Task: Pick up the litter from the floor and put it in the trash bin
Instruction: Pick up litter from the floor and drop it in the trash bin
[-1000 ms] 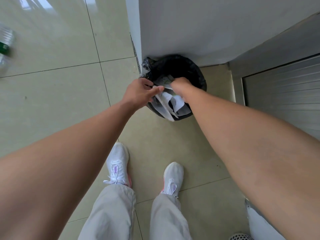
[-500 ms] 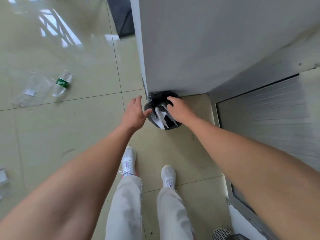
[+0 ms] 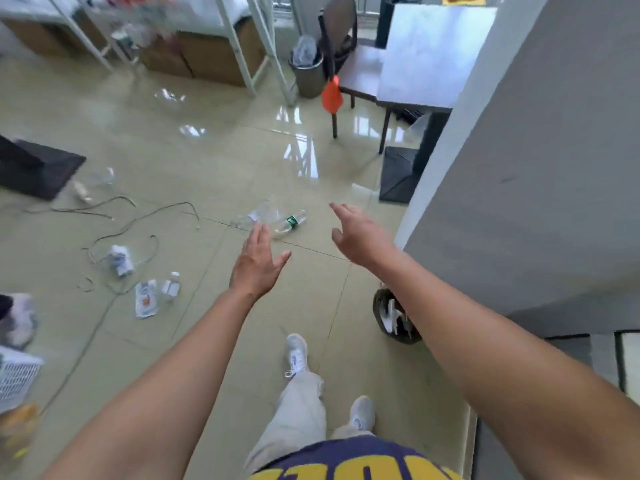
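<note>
Glossy pale-green floor tiles (image 3: pixel 207 150) fill the view, and litter is scattered right across them. Front and centre, a clear plastic bottle with a green label (image 3: pixel 290 222) lies on its side, just beside a crumpled clear plastic wrapper (image 3: pixel 258 216). Further left sits a crumpled white wad (image 3: pixel 119 259), and near it a small clear bottle with a white cap (image 3: pixel 171 287) lies next to a flat white packet with orange print (image 3: pixel 145 299). A thin pale cable (image 3: pixel 138 220) loops over the tiles around that cluster.

Both hands are out in front, apart from each other and holding nothing. The left hand (image 3: pixel 258 265) has its fingers straight and spread, its fingertips pointing at the green-label bottle. The right hand (image 3: pixel 356 237) is loosely opened, palm turned inward, off to the right of that bottle.

Down by the right forearm stands the round trash bin with a black liner (image 3: pixel 381 306), partly hidden behind that arm, with white paper scraps (image 3: pixel 391 317) showing inside. It stands at the foot of the grey wall (image 3: pixel 519 168), well apart from the bottle.

White sneakers (image 3: pixel 297 353) stand on the tiles below. Far back, a dark wooden chair (image 3: pixel 360 74) stands beside a grey metal bin (image 3: pixel 308 74), and a black mat (image 3: pixel 34 168) lies at the left edge.
</note>
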